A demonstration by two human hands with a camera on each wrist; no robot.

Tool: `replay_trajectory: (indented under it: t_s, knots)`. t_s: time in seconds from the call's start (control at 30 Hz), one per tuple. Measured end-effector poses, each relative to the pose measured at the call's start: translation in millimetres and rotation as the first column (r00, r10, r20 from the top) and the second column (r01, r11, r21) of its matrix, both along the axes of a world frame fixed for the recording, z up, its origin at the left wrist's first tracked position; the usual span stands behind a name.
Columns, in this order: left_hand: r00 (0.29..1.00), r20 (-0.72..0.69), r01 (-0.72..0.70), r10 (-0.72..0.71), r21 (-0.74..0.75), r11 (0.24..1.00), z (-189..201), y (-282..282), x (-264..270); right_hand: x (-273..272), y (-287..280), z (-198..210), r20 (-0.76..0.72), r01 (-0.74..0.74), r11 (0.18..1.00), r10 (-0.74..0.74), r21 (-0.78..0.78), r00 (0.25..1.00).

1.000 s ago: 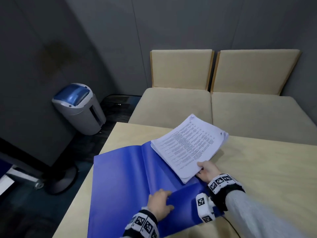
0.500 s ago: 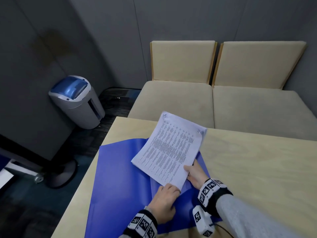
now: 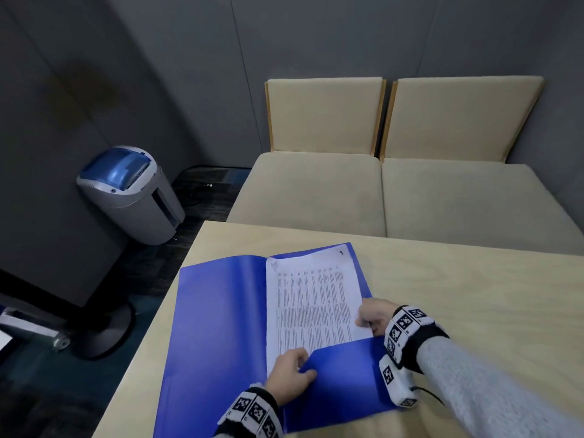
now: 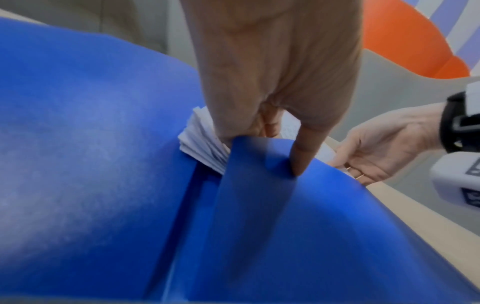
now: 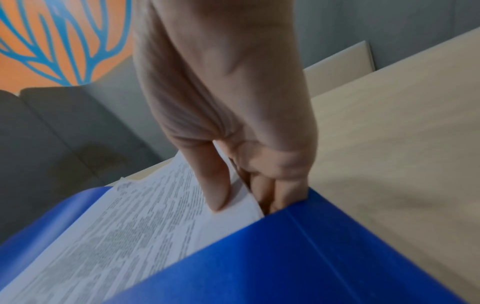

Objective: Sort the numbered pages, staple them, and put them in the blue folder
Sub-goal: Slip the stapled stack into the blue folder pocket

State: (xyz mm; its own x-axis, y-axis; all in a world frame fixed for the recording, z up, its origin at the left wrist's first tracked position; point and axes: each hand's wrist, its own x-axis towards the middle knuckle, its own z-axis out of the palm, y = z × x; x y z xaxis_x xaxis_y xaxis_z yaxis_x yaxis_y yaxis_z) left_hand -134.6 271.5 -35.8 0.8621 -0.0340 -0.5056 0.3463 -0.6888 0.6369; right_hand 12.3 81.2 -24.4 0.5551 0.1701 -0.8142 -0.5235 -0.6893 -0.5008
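Right hand (image 3: 373, 317) pinches the right edge of the stapled pages (image 3: 313, 308), thumb on top of the sheet and fingers curled beneath, as the right wrist view shows. Left hand (image 3: 292, 373) pinches the upper lip of the folder's inner pocket (image 3: 341, 371), lifting it so the bottom edge of the pages slides behind it. The blue folder (image 3: 218, 327) lies open flat on the pale wooden desk (image 3: 474, 295), and the pages rest on its right half, lower corners tucked into the pocket.

The stack looks light and floppy — several sheets thick, fanned slightly at the lower left corner in the left wrist view — so it likely bends if held by one corner; gripping along a side edge, as here, seems the steadier hold. The folder appears to be thin, smooth card or plastic, probably slippery against the desk, and its pocket lip flexes easily under the fingers.

Printed text in columns covers the top page, too blurred to read — no page number, brand or label is legible. A dark mark, perhaps the staple, sits at the top right corner
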Motion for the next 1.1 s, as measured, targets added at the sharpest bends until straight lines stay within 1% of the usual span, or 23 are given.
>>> replay_trajectory:
  t_s: [0.1,0.17,0.2,0.23,0.27,0.3,0.33,0.37,0.4,0.43,0.47,0.53,0.6,0.73,0.83,0.9,1.1]
  knots:
    - [0.999,0.003,-0.041,0.041,0.018,0.999,1.3,-16.3,0.5,-2.9,-4.5,12.6,0.047,-0.049,0.994,0.054,-0.101,0.997]
    - [0.999,0.015,-0.037,0.036,0.084,0.996,2.5,-26.1,1.6,-3.0,-1.7,20.1,0.067,-0.077,0.975,0.093,-0.207,0.993]
    - [0.999,0.043,-0.02,0.013,0.166,0.986,4.7,-28.8,2.9,-2.5,1.4,19.9,0.063,-0.192,0.937,0.219,-0.292,0.974]
    - [0.997,0.076,-0.014,-0.007,0.275,0.961,6.7,-29.7,5.7,-3.5,2.9,20.5,0.059,-0.312,0.883,0.354,-0.351,0.933]
    - [0.994,0.107,-0.045,0.003,0.384,0.922,8.3,-27.6,9.6,-3.8,3.3,20.3,0.086,-0.338,0.872,0.39,-0.354,0.917]
    - [0.99,0.132,-0.099,0.04,0.482,0.871,9.9,-23.1,14.5,-5.1,3.2,21.1,0.109,-0.307,0.891,0.36,-0.334,0.927]
    - [0.984,0.154,-0.162,0.093,0.538,0.827,10.2,-16.6,19.6,-5.7,1.4,18.6,0.099,-0.247,0.911,0.293,-0.33,0.951]
    - [0.967,0.194,-0.247,0.168,0.531,0.811,10.0,-9.9,25.0,-8.6,-2.5,18.4,0.131,-0.146,0.94,0.194,-0.307,0.972]
    - [0.945,0.215,-0.323,0.248,0.471,0.821,9.1,-4.0,29.8,-9.5,-5.0,11.6,0.151,-0.021,0.955,0.069,-0.296,0.986]
    - [0.921,0.228,-0.383,0.315,0.386,0.84,8.2,0.6,33.4,-11.7,-6.8,8.3,0.171,0.069,0.948,-0.016,-0.31,0.985]
    - [0.908,0.232,-0.411,0.349,0.324,0.852,5.6,3.8,35.8,-13.2,-9.2,3.9,0.213,0.102,0.924,-0.023,-0.37,0.977]
    - [0.901,0.222,-0.426,0.373,0.289,0.857,2.9,6.4,36.4,-15.6,-12.8,2.1,0.281,0.117,0.868,0.027,-0.483,0.959]
    - [0.9,0.193,-0.433,0.392,0.273,0.859,0.9,6.5,35.4,-16.1,-16.8,1.7,0.296,0.116,0.857,0.043,-0.501,0.954]
    - [0.939,0.17,-0.338,0.298,0.308,0.889,2.3,0.2,36.4,-15.1,-29.3,-1.0,0.362,0.179,0.872,-0.003,-0.455,0.932]
    - [0.954,0.155,-0.294,0.257,0.322,0.9,3.9,-3.9,39.8,-17.8,-39.7,-0.6,0.42,0.206,0.865,0.006,-0.457,0.907]
    - [0.96,0.141,-0.276,0.242,0.328,0.903,4.5,-6.3,41.9,-19.4,-45.9,-1.9,0.43,0.219,0.858,0.003,-0.465,0.903]
    - [0.977,0.107,-0.21,0.183,0.356,0.911,3.8,-8.1,45.2,-25.2,-55.7,-2.4,0.432,0.297,0.838,-0.082,-0.458,0.898]
